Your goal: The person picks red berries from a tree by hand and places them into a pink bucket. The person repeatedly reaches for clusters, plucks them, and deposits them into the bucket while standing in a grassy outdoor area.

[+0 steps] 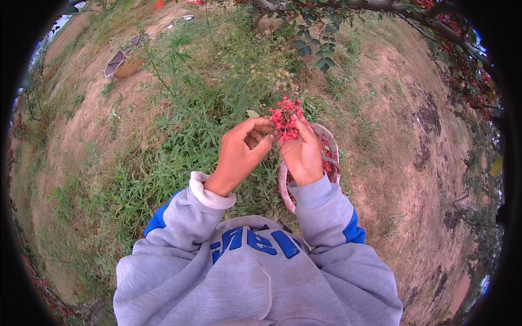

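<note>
My right hand (302, 153) holds a cluster of small red berries (287, 118) between thumb and fingers, palm turned up. At the left side of the cluster is my left hand (246, 150), its thumb and fingertips curled close to the berries; whether it grips a berry or stem cannot be told. Beneath my right hand and forearm stands a basket with a pale pink rim (335, 148), partly hidden by them. More red berries (327, 165) lie inside it, and a curved handle crosses its right part.
A tree branch (367, 5) with green leaves and red berries arches across the top and down the right. Tall weeds (191, 122) grow in front and to the left. Farther off at upper left, a wicker basket with a cloth lining (129, 66) lies on dry grass.
</note>
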Tool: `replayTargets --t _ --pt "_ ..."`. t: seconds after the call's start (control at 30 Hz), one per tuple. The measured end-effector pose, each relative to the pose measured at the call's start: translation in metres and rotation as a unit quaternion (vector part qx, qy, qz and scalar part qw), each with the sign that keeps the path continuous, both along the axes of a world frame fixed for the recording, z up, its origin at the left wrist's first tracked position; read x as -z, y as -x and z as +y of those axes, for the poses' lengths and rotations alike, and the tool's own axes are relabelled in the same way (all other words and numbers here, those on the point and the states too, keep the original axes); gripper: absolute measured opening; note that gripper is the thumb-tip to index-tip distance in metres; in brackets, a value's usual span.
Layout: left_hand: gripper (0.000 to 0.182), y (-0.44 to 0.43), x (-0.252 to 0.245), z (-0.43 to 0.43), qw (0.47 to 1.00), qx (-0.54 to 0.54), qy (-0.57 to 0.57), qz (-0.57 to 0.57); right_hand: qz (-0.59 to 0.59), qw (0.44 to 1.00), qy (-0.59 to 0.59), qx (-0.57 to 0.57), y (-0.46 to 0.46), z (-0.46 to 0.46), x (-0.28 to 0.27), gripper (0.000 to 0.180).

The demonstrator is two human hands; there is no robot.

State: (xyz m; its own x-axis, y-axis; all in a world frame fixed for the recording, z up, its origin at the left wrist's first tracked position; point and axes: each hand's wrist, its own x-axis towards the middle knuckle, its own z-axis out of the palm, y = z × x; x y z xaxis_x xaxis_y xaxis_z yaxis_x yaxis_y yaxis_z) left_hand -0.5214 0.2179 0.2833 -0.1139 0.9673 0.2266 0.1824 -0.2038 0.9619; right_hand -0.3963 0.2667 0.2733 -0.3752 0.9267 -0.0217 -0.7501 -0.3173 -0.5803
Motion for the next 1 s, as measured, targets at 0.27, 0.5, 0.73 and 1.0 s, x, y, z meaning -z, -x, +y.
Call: replayTargets --t 0.27,0.5,0.73,1.0 --pt "0.018 -0.009 0.011 0.007 0.963 0.073 0.063 -0.251 -0.029 0.998 -0.049 -0.003 0.01 -0.003 0.006 0.025" --pt "0.016 -0.007 0.014 0.008 0.939 0.066 0.083 -0.327 0.058 0.995 0.028 -0.078 0.011 -0.001 0.007 0.033" --pt "0.015 -0.008 0.011 0.007 0.905 0.07 0.117 -0.404 0.191 0.966 0.068 -0.158 0.004 0.009 0.019 0.032" --pt "0.019 -0.009 0.007 0.01 0.898 0.097 0.131 -0.408 0.009 0.999 -0.037 -0.02 0.011 0.003 0.01 0.028"
